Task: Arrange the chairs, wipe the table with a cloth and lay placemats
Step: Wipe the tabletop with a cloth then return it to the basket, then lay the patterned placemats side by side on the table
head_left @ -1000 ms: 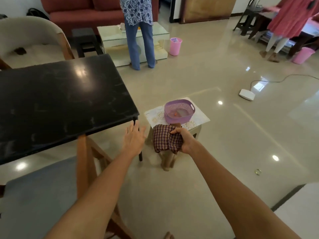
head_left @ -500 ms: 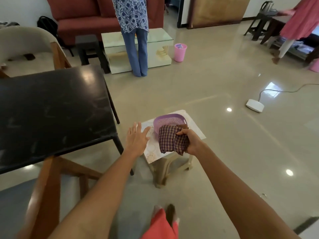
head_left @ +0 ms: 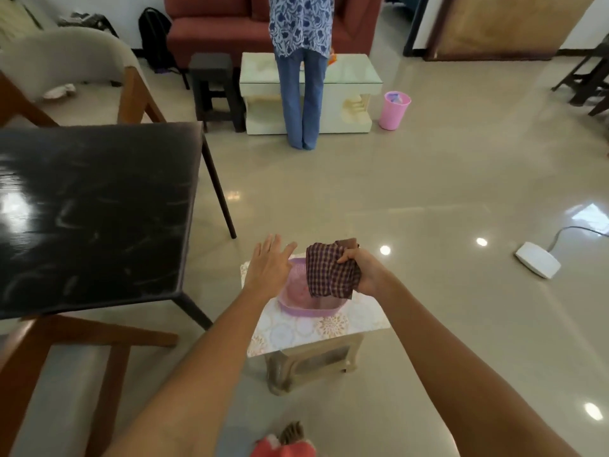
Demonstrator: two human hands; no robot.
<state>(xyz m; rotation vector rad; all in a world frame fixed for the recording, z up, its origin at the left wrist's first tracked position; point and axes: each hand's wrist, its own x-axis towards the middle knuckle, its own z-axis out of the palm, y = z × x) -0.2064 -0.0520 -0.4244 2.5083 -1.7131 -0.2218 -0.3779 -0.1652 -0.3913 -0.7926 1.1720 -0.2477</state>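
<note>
Right hand (head_left: 364, 275) is clenched around a bunched checked cloth (head_left: 329, 275), held up over the purple basket (head_left: 298, 306) with its loose end hanging toward the basket's interior. Left hand (head_left: 268, 267) is released, fingers spread, hovering at the basket's near-left rim; contact with the rim cannot be confirmed. The basket sits on a low stool (head_left: 309, 356), on top of a patterned cover (head_left: 290, 331) that may be the placemats, though that is not certain. The black table (head_left: 89, 212) stands to the left, well apart from the cloth, its surface streaked and not yet laid. Two chairs (head_left: 66, 374) are at its near and far ends.

Assessment: the wiping step appears about to start.

Risks: the dangling cloth could snag the basket rim and drag or tip the light basket off the stool. The cloth is gripped in a wad, so it may wipe poorly unless opened out. The stool is close to the feet and could be knocked when turning toward the table.
</note>
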